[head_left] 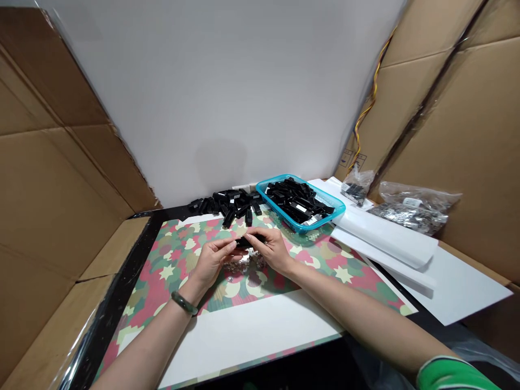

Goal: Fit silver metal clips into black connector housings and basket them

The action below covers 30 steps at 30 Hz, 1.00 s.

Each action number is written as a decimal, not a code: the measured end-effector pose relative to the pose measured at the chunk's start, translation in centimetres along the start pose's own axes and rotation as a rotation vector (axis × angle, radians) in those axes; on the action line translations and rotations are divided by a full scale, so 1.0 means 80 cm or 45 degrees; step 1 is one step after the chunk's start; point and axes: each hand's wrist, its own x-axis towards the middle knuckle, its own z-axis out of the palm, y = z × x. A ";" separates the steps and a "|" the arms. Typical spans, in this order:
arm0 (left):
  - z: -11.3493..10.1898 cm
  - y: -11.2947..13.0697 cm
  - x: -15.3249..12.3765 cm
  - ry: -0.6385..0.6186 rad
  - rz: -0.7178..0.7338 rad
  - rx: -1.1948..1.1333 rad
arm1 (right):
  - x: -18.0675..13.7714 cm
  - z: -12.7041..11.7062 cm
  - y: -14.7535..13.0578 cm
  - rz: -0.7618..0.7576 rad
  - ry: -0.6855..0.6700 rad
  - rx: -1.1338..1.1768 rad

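Between my two hands is a small black oblong piece (244, 242), too small in view to tell its exact kind. My left hand (214, 259) pinches its left end, and my right hand (271, 249) grips the other end with the thumb on top. Partly covered by my fingers, a little heap of small shiny metal parts (239, 265) lies on the patterned sheet (179, 265) just below. Behind my hands rests a loose pile of similar black pieces (231, 203).
A blue plastic basket (300, 227) full of black pieces stands behind on the right. Farther right are white paper sheets (390, 244) and clear plastic bags (414, 211) of parts. Cardboard walls (44, 124) flank the table, with a white panel (227, 86) at the back.
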 end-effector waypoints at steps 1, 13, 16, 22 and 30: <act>0.000 -0.001 0.000 0.012 0.006 0.010 | 0.000 0.000 0.000 0.001 -0.001 -0.001; -0.005 -0.002 0.003 0.056 0.333 0.275 | -0.002 0.011 0.007 0.415 -0.011 0.194; -0.007 -0.001 0.004 0.041 0.246 0.214 | -0.003 0.005 -0.001 -0.011 0.066 -0.137; -0.015 0.005 0.004 -0.101 0.195 0.241 | 0.001 -0.008 -0.014 -0.720 -0.110 -0.565; -0.018 0.006 0.000 -0.186 0.235 0.262 | -0.004 -0.005 -0.012 -0.825 -0.067 -0.685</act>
